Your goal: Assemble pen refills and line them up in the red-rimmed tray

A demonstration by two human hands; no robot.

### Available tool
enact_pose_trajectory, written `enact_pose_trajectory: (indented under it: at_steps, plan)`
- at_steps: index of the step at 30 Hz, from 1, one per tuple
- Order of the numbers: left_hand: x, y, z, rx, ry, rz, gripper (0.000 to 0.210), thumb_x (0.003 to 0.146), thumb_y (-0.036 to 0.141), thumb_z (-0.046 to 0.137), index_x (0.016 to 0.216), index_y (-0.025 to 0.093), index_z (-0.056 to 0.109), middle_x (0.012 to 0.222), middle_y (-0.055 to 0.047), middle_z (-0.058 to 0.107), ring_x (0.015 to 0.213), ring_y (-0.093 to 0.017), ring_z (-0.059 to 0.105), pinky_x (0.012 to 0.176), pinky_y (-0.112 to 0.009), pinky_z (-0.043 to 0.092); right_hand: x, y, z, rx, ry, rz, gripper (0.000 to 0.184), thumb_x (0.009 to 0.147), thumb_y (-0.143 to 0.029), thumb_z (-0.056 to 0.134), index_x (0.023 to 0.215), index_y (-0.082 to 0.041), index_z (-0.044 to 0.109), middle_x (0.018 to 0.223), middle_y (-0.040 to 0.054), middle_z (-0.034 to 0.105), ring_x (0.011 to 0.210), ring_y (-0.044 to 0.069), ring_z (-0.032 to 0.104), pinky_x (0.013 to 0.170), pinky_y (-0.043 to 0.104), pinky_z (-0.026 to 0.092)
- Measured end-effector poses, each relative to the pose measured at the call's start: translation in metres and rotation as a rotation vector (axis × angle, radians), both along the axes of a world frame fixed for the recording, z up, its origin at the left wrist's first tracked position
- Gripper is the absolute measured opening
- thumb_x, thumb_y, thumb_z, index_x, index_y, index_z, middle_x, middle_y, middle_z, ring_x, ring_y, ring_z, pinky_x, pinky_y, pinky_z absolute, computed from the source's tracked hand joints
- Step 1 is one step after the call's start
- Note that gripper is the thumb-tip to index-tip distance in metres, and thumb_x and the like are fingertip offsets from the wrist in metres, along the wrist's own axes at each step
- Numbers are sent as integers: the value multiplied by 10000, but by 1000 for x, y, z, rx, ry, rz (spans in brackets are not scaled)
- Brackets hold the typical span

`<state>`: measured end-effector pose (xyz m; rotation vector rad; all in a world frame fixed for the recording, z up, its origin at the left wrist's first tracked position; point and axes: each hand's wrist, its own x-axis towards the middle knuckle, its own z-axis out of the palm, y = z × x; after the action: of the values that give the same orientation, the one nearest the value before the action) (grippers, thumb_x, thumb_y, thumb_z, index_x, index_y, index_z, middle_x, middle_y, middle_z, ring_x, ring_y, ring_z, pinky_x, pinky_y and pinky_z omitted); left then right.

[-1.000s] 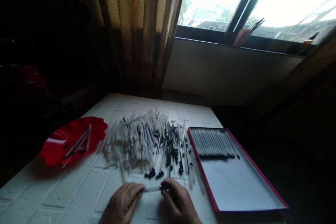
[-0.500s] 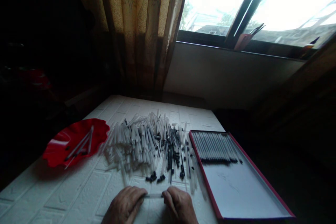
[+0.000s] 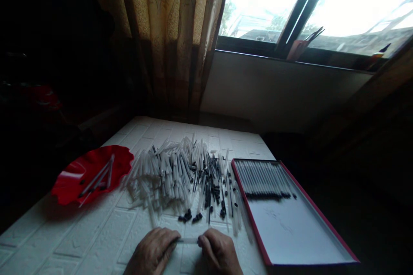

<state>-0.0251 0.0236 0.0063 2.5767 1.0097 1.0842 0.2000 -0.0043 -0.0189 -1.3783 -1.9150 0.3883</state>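
Between my two hands a clear pen barrel point(image 3: 189, 240) lies level, just above the near part of the table. My left hand point(image 3: 154, 249) is closed around its left end. With fingers pinched, my right hand point(image 3: 220, 250) grips the right end, where a dark bit shows at the fingertips. Beyond my hands lies a heap of clear pen barrels point(image 3: 155, 176). Black refills point(image 3: 209, 191) and small black caps point(image 3: 185, 216) are scattered at the heap's right and near sides.
A red scalloped bowl point(image 3: 69, 180) with a few pen parts stands at the left. At the right, a shallow red-edged box point(image 3: 290, 236) holds a row of assembled pens point(image 3: 266, 178). The white brick-patterned table point(image 3: 80, 245) ends before a curtain point(image 3: 171, 30) and window.
My hands keep their hold on the pen barrel and have barely moved. The whole view has shifted very slightly.
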Motion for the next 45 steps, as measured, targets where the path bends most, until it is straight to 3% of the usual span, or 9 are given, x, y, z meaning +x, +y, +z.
enact_pose_trajectory:
  at_steps: [3, 8, 13, 18, 24, 29, 36, 42, 45]
  plan:
    - [0, 0, -1, -8, 2, -8, 209, 973, 334, 455, 1057, 251, 628, 871, -2, 760, 782, -137, 724, 759, -179, 578, -1, -1, 2, -49, 23, -18, 466, 989, -368, 333, 643, -204, 598, 540, 6, 611, 498, 128, 596, 487, 187, 397]
    - [-1, 0, -3, 16, 23, 18, 237, 981, 359, 431, 1056, 243, 624, 874, -10, 760, 787, -144, 726, 757, -194, 582, 3, -4, 7, -125, 206, 44, 181, 883, -265, 496, 1020, -202, 596, 775, 17, 681, 558, 124, 596, 525, 178, 445]
    - [-2, 0, -5, 21, 31, 18, 234, 979, 365, 437, 1060, 248, 624, 880, -6, 762, 791, -146, 728, 757, -202, 585, 3, -2, 9, -88, 225, 47, 111, 860, -210, 495, 862, -201, 606, 723, 16, 658, 635, 141, 621, 589, 186, 466]
    - [-1, 0, -4, -7, 22, 22, 230, 972, 373, 450, 1046, 257, 634, 875, -5, 762, 787, -148, 727, 760, -203, 586, 0, -1, 9, -84, 126, -17, 307, 918, -285, 445, 649, -202, 567, 563, -11, 585, 525, 126, 570, 513, 183, 423]
    - [0, -2, -1, -10, 19, 31, 230, 978, 359, 444, 1042, 250, 636, 870, -12, 760, 780, -149, 727, 743, -201, 588, 3, -5, 9, -111, 253, 42, 177, 888, -292, 513, 996, -195, 613, 760, 30, 676, 618, 143, 632, 565, 180, 480]
    - [0, -4, -5, 4, 19, 47, 232, 975, 362, 449, 1041, 245, 638, 871, -12, 755, 788, -149, 724, 756, -208, 588, 2, -3, 12, -55, 238, 44, 143, 887, -270, 489, 837, -204, 607, 692, 19, 661, 617, 146, 636, 577, 181, 478]
    - [1, -4, 0, 11, 34, 37, 239, 991, 353, 410, 1052, 243, 613, 871, -13, 752, 784, -154, 721, 747, -227, 590, -2, -3, 8, -27, 67, -45, 346, 943, -304, 401, 641, -209, 541, 529, -14, 568, 479, 124, 561, 467, 178, 390]
    - [1, -4, -4, -25, 32, 28, 215, 986, 335, 419, 1047, 246, 606, 868, -13, 746, 781, -158, 717, 726, -231, 589, 0, -3, 10, -43, 223, 33, 174, 889, -274, 461, 958, -189, 597, 683, 16, 657, 544, 138, 613, 511, 176, 456]
    - [-1, -5, -8, -31, 30, 29, 190, 974, 307, 448, 1059, 252, 608, 878, -14, 748, 792, -162, 717, 742, -234, 585, 1, -1, 10, -29, 235, 65, 147, 878, -233, 459, 883, -195, 602, 702, 25, 668, 612, 145, 643, 573, 176, 483]
